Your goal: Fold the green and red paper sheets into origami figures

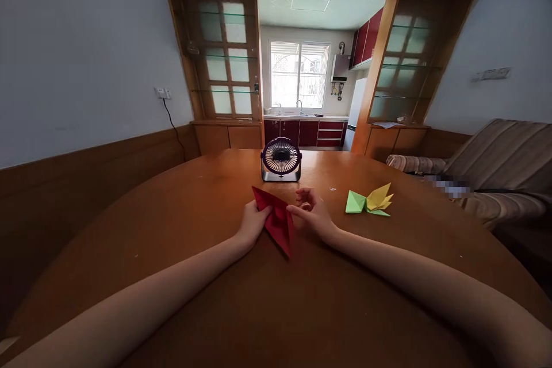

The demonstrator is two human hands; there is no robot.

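Red paper: partly folded, lies on wooden table just in front of the person, between both hands, long point toward the viewer. Judged mid-fold: several creases are in and the sheet is already a narrow kite-like form w/ sharp edges, but no finished figure is recognisable; further folds appear outstanding.

Left hand: rests on the paper's left edge, fingers down on it, pressing rather than clamped round it. Right hand: thumb and forefinger pinched together on the paper's right edge approx. mid-length; other fingers curled loose above.

Materials: paper is thin, matte, uniform red, holds a crisp crease. Table top is round-edged, smooth, varnished, orange-brown, w/ a few small pale specks.

Nearby: green and yellow folded paper figure lies to the right, well apart from the hands, multi-pointed, appears complete. Small desk fan stands upright beyond the hands, round dark grille on a metal-look base; cannot tell if running. Striped sofa at right, fabric, soft.
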